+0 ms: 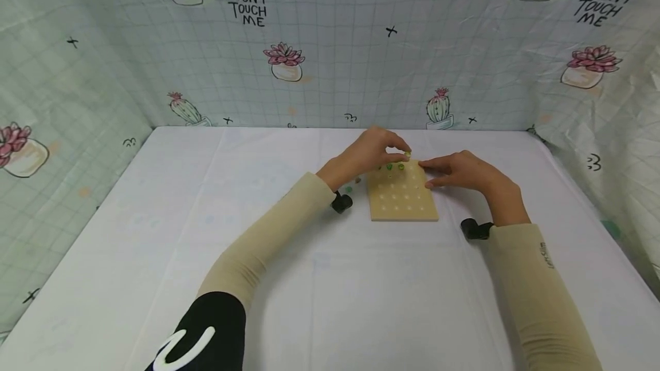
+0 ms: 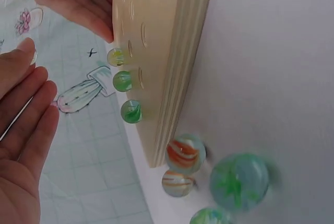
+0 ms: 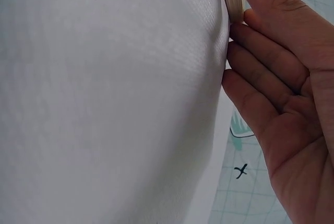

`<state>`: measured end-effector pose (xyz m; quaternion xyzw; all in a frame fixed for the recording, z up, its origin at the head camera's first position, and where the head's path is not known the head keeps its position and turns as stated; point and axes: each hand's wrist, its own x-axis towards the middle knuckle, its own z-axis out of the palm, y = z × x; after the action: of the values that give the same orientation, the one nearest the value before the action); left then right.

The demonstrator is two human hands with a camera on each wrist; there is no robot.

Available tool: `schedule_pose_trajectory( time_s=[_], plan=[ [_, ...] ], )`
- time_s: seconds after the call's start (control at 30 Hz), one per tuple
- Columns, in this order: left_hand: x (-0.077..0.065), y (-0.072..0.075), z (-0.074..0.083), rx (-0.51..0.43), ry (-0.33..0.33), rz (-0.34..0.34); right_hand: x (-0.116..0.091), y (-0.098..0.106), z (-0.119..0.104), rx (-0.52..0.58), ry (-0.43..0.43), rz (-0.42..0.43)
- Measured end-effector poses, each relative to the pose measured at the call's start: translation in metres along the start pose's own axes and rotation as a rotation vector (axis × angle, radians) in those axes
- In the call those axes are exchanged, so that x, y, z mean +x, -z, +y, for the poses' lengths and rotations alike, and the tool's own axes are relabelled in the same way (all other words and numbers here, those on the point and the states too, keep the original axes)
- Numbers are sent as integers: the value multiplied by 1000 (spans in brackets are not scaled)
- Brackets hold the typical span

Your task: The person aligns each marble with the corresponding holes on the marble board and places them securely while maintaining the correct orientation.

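A square wooden board (image 1: 404, 196) with rows of shallow round hollows lies on the table. Over its far edge my left hand (image 1: 368, 152) pinches a small yellow-green marble (image 1: 408, 154) between thumb and index finger; in the left wrist view the fingers mostly hide it. Three glass marbles sit in a row on the board, among them a yellowish one (image 2: 116, 57) and a green one (image 2: 131, 111). My right hand (image 1: 466, 173) touches the board's right edge, fingers fairly straight, with thumb and index fingertip against the wood.
Several loose marbles lie on the table left of the board, partly behind my left wrist: an orange-swirled one (image 2: 185, 153), a paler striped one (image 2: 178, 183) and a larger green one (image 2: 239, 182) among them. A white cloth (image 1: 232, 233) covers the table; printed curtains (image 1: 330, 44) stand behind.
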<state>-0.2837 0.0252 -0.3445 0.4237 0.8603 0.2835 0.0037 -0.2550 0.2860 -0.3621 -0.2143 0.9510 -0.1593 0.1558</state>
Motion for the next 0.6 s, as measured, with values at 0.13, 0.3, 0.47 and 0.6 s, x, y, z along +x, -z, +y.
schedule_pose_trajectory(
  time_s=[0.13,0.3,0.47,0.6],
  plan=[
    [4,-7,-8,-38,13,34,0,1,1,4,-9,-4],
    [12,-16,-14,-65,71,11,1,0,0,28,-19,-14],
    [19,-19,-11,-127,136,-23,1,1,1,28,-24,-8],
    [24,-20,-6,-191,169,-18,2,1,3,27,-29,-2]
  ],
)
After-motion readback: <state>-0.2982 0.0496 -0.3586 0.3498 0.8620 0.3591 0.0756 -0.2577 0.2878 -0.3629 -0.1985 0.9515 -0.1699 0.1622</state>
